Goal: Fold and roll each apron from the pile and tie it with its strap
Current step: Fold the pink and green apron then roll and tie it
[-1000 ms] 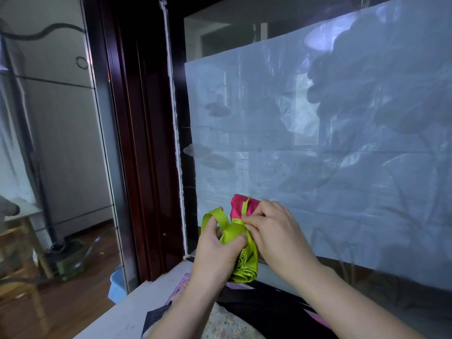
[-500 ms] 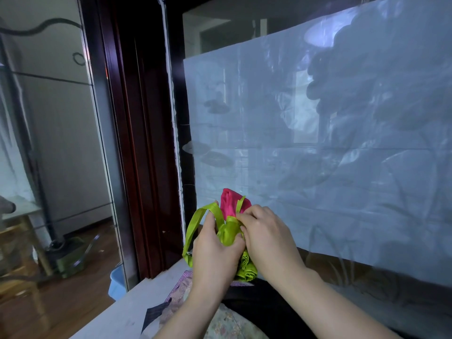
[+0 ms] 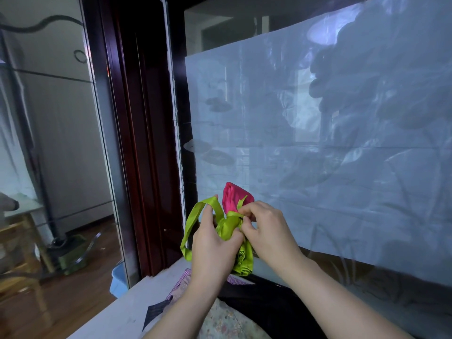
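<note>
A rolled apron [image 3: 236, 195], pink at its upper end and lime green lower down, is held upright in the air above the table. My left hand [image 3: 213, 245] grips the roll's middle from the left, thumb against the green strap. The lime green strap [image 3: 195, 217] loops out to the left and hangs down past my left hand. My right hand [image 3: 266, 231] pinches the strap where it wraps the roll, fingers curled at the knot. The roll's lower green end [image 3: 244, 263] shows its spiral between my wrists.
Below my arms lies the pile of aprons: a dark one [image 3: 269, 311], a floral one [image 3: 225, 321] and a checked pink edge [image 3: 178, 285] on the white table [image 3: 122, 316]. A plastic-covered window [image 3: 318, 143] stands close behind. A dark wooden frame [image 3: 137, 143] is at left.
The strap loop has opened out and dropped lower on the left. My right fingers have curled tighter at the wrap point, and the roll stays upright between both hands.
</note>
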`<state>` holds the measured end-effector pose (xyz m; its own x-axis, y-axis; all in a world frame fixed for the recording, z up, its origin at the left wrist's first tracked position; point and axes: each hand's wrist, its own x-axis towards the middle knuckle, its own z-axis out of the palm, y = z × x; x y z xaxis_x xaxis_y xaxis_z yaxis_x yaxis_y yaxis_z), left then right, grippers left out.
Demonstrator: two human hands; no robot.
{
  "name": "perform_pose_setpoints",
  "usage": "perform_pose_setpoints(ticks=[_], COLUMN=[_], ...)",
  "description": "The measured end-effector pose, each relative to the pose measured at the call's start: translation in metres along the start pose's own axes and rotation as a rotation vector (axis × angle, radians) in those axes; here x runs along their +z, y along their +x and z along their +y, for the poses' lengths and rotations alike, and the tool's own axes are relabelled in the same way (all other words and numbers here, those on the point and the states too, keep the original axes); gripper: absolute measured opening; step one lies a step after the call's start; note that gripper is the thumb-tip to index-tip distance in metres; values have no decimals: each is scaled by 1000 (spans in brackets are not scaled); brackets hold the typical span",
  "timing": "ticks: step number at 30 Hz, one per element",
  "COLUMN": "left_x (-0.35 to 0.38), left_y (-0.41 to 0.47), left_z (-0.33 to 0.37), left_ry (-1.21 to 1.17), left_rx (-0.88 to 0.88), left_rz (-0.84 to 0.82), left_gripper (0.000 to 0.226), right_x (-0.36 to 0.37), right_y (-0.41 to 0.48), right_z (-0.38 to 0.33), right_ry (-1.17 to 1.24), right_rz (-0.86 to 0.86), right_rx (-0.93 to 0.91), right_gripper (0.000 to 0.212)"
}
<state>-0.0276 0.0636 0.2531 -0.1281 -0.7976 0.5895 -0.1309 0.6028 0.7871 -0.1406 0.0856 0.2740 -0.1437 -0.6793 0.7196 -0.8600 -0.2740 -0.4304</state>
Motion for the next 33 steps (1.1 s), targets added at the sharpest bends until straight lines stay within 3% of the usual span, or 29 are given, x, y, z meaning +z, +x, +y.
perform_pose_setpoints(ticks=[4, 8, 11, 14, 18, 28, 33], left_x=[-6, -13, -16, -15, -13, -10, -12], left_y=[6, 9, 11, 12, 12, 10, 9], left_z=[-6, -8, -6, 0, 6, 6, 13], left_ry=[15, 24, -22, -77, -130, -157, -116], left_rx=[-24, 10, 1, -16, -8, 69, 41], left_rz=[-13, -58, -97, -144, -168, 11, 25], left_gripper=[55, 50, 58, 64, 61, 68, 68], right_x=[-9, -20, -27, -35, -37, -33, -31], right_y=[7, 17, 25, 29, 25, 10, 6], right_z=[-2, -1, 0, -2, -5, -14, -12], right_ry=[-9, -31, -12, 83, 195, 118, 267], right_rz=[-115, -363, -529, -587, -461, -227, -146], right_rx=[-26, -57, 13, 94, 125, 33, 100], right_gripper=[19, 13, 25, 23, 35, 23, 25])
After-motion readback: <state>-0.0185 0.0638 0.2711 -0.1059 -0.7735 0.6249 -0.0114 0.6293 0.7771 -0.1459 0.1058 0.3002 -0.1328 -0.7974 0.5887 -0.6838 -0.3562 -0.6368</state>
